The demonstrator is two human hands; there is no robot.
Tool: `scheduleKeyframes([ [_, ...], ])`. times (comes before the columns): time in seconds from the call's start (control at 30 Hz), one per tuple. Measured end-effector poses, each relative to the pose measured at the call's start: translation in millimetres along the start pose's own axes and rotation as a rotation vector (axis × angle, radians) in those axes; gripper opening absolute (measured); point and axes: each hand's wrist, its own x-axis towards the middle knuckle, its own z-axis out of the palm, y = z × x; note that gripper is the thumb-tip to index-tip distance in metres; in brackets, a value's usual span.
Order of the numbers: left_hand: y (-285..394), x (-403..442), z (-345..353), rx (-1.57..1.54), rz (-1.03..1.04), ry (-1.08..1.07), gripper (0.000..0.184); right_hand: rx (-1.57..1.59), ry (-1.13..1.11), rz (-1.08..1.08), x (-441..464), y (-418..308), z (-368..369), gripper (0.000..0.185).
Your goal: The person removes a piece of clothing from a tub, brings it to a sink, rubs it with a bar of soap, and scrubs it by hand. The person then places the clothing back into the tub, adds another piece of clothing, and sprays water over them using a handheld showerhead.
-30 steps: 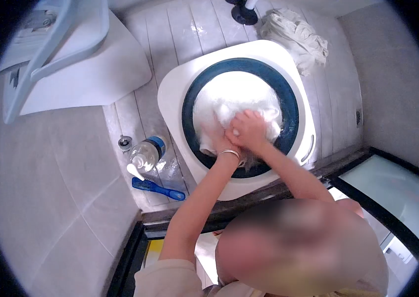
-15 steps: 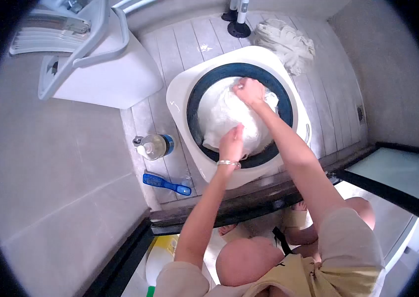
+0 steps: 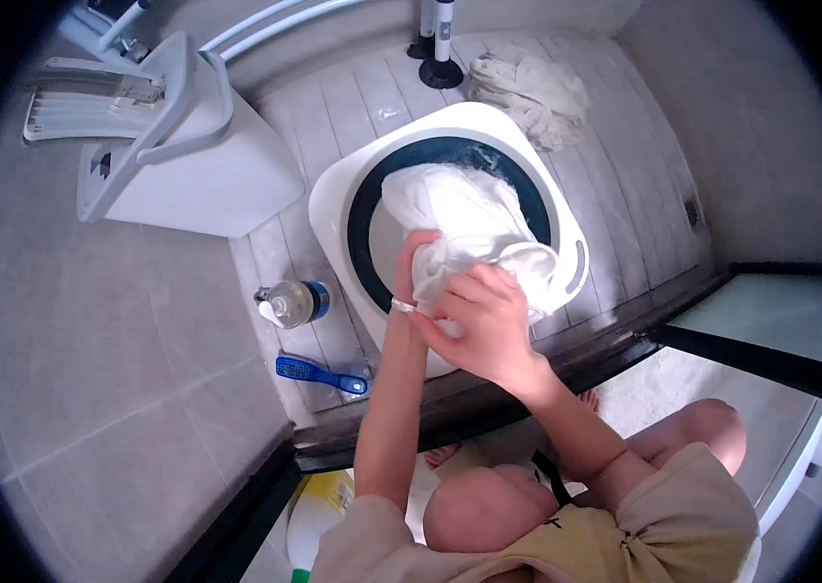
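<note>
A bunched white cloth (image 3: pixel 460 202) lies in a white basin (image 3: pixel 331 216) with a dark teal inner wall. The cloth is lifted at the near side, part of it lying over the basin's near right rim. My left hand (image 3: pixel 415 264), with a bracelet at its wrist, grips the cloth from the left; some fingers are hidden behind the fabric. Nearer to me, my right hand (image 3: pixel 481 316) has its fingers curled over the gathered cloth, close to the left wrist.
Left of the basin stand a pump bottle (image 3: pixel 292 304) and a blue brush (image 3: pixel 322 375). A white bucket (image 3: pixel 222 185) sits further back. Behind are a crumpled cream cloth (image 3: pixel 532 92) and a pole foot (image 3: pixel 442 72). A dark raised sill (image 3: pixel 489 400) crosses in front.
Both hands have shifted toward me and closer together, pulling part of the white cloth up to the near rim. My right hand came down from the basin's far side. The view shifted slightly.
</note>
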Motion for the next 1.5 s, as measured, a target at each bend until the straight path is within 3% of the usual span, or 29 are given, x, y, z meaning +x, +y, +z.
scheduleKeyframes([
  [0.1, 15, 3, 12, 0.154, 0.066, 0.193, 0.027, 0.013, -0.101, 0.026, -5, 19, 17, 0.015],
  [0.17, 24, 11, -4, 0.292, -0.066, 0.261, 0.024, 0.048, -0.221, 0.103, -14, 36, 25, 0.013],
  [0.2, 28, 17, -21, 0.353, -0.136, 0.297, 0.022, 0.075, -0.428, 0.225, -17, 42, 25, 0.014],
  [0.23, 30, 26, -53, 0.596, -0.078, 0.391, 0.044, 0.104, -0.639, 0.347, -17, 49, 23, 0.015],
  [0.27, 24, 22, -52, 0.757, 0.083, 0.504, 0.053, 0.135, -0.853, 0.468, -17, 58, 21, 0.018],
  [0.3, 17, 15, -51, 0.916, 0.247, 0.617, 0.064, 0.232, -0.924, 0.560, -14, 73, 19, 0.027],
  [0.33, 12, 7, -51, 1.078, 0.418, 0.729, 0.075, 0.175, -0.775, 0.608, -8, 84, 16, 0.028],
  [0.37, 15, 1, -56, 1.262, 0.409, 0.731, 0.100, 0.117, -0.624, 0.649, 2, 96, 16, 0.030],
  [0.47, -19, -1, -40, 2.128, 0.523, 0.979, 0.112, -0.171, -0.336, 0.574, 40, 153, 53, 0.041],
  [0.5, -25, 1, -19, 2.123, 0.324, 0.985, 0.116, -0.286, -0.348, 0.635, 46, 174, 77, 0.058],
  [0.57, -32, 6, 23, 2.078, -0.066, 0.980, 0.124, -0.217, -0.386, 0.677, 53, 206, 126, 0.078],
  [0.67, -38, 28, -2, 2.149, -0.088, 1.041, 0.129, -0.347, -0.424, 0.646, 67, 177, 154, 0.092],
  [0.8, -30, 38, -19, 1.958, -0.177, 0.902, 0.134, 0.027, -0.571, 0.629, 69, 211, 149, 0.089],
  [0.83, -34, 38, -25, 2.053, -0.076, 0.928, 0.133, 0.105, -0.402, 0.644, 60, 210, 147, 0.075],
  [0.87, -33, 37, -19, 2.125, -0.174, 0.921, 0.128, -0.008, -0.389, 0.593, 53, 201, 138, 0.066],
  [0.93, -25, 41, -3, 2.262, -0.361, 0.908, 0.120, -0.223, -0.251, 0.405, 32, 162, 119, 0.039],
  [1.0, -39, 42, -19, 2.341, -0.177, 0.946, 0.109, -0.210, -0.092, 0.135, -3, 134, 116, 0.023],
  [1.03, -41, 44, -24, 2.328, -0.239, 0.872, 0.108, -0.203, -0.064, 0.032, -11, 122, 113, 0.018],
  [1.13, -27, 56, -43, 2.285, -0.389, 0.694, 0.105, -0.143, -0.128, 0.062, -11, 132, 128, 0.016],
  [1.2, -26, 56, -53, 2.242, -0.504, 0.562, 0.104, -0.178, -0.067, -0.029, 0, 168, 147, 0.017],
  [1.23, -15, 51, -31, 2.229, -0.603, 0.532, 0.112, -0.216, -0.158, 0.092, 10, 179, 153, 0.022],
  [1.37, -29, 39, -20, 2.337, -0.204, 0.703, 0.114, -0.246, -0.654, 0.643, 50, 214, 162, 0.044],
  [1.47, -41, 31, -18, 2.446, -0.072, 0.689, 0.114, -0.498, -0.199, 0.245, 53, 219, 169, 0.056],
  [1.5, -50, 28, -25, 2.454, -0.038, 0.697, 0.114, -0.530, -0.096, 0.241, 49, 217, 166, 0.059],
])
